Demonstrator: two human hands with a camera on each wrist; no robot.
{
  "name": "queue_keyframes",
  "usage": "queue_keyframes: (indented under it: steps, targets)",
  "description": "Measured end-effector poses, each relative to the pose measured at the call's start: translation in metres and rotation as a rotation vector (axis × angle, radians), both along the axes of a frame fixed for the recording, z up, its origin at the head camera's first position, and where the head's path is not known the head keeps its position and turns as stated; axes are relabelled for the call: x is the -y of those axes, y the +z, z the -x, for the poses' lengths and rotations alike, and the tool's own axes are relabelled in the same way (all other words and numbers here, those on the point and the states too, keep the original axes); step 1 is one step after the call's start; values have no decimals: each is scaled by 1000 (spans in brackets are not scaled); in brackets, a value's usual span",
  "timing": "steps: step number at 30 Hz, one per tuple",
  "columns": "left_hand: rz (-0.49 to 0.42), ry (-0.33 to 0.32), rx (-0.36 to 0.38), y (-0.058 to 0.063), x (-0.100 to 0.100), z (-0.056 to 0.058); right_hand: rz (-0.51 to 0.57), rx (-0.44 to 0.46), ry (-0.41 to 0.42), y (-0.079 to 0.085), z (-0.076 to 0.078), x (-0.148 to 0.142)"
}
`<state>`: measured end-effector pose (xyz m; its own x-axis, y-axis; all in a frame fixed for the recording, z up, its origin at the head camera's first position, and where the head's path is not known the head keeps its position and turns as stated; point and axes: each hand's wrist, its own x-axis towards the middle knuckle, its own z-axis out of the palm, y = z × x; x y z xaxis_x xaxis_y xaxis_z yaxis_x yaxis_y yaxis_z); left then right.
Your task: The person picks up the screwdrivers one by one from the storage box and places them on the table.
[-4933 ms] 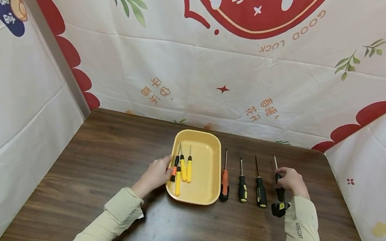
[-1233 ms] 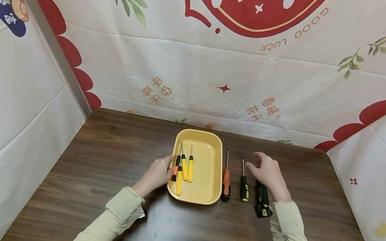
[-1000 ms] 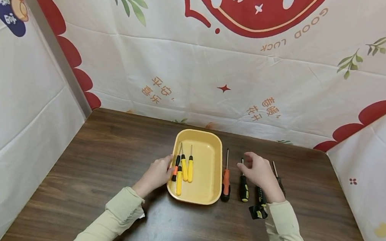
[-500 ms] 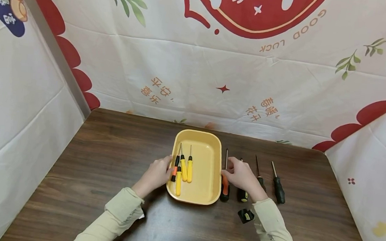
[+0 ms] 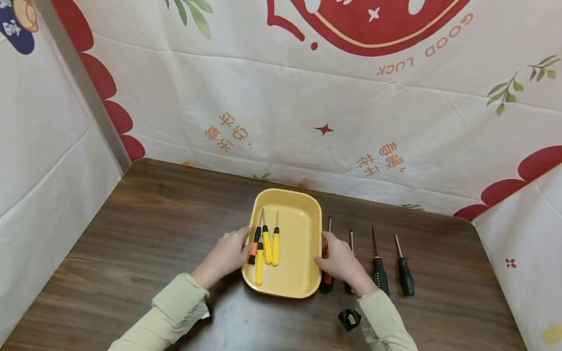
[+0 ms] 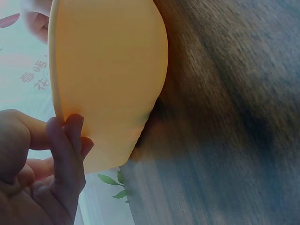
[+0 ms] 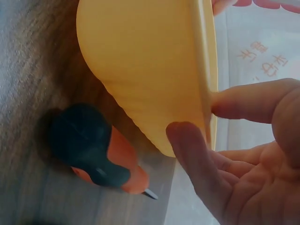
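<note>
Between my two hands sits a yellow tray (image 5: 297,280) on the dark wooden table. My left hand (image 5: 226,250) pinches its left rim; the left wrist view shows thumb and fingers on both sides of the tray wall (image 6: 112,70). At the opposite rim my right hand (image 5: 342,262) has a similar pinch, clear in the right wrist view on the tray edge (image 7: 204,70). Inside lie several small screwdrivers: yellow-handled ones (image 5: 276,247) and a black-and-orange one (image 5: 253,251). Partly hidden under my right hand is an orange-and-black screwdriver (image 7: 93,150).
Right of the tray, a black-and-yellow screwdriver (image 5: 352,238) is mostly covered by my right hand. Farther right lie a black screwdriver with yellow dots (image 5: 379,273) and a plain black one (image 5: 406,278). A small black wrist camera (image 5: 350,319) sits by my right sleeve. Printed cloth (image 5: 287,103) hangs behind the table.
My right hand has let go of the black screwdriver at the far right, travelled left over the others and taken hold of the tray's right rim. My left hand has stayed put.
</note>
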<state>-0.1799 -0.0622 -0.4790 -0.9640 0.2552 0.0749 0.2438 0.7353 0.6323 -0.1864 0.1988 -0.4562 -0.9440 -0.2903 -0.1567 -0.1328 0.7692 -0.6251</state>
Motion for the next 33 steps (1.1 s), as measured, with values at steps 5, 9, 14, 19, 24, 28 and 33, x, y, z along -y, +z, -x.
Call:
queue_keyframes:
  steps: [5, 9, 14, 19, 24, 28, 33]
  targets:
    - [-2, 4, 5, 2, 0, -1, 8, 4, -22, -3, 0, 2]
    - [-4, 1, 13, 2, 0, -1, 13, 21, -39, -5, 0, 3]
    - [-8, -6, 26, 3, 0, -1, 42, 44, -60, -5, -2, 3]
    - [-2, -16, 20, 3, 0, 0, 70, 60, -75, -5, -3, 3]
    - [-8, -9, 28, 3, -1, 0, 77, 68, -82, -5, -3, 3]
    - [-10, 5, 32, 3, -1, 0, 88, 77, -79, -5, -3, 4]
    - [-9, 0, 33, 4, 0, 0, 79, 76, -84, -5, -3, 4]
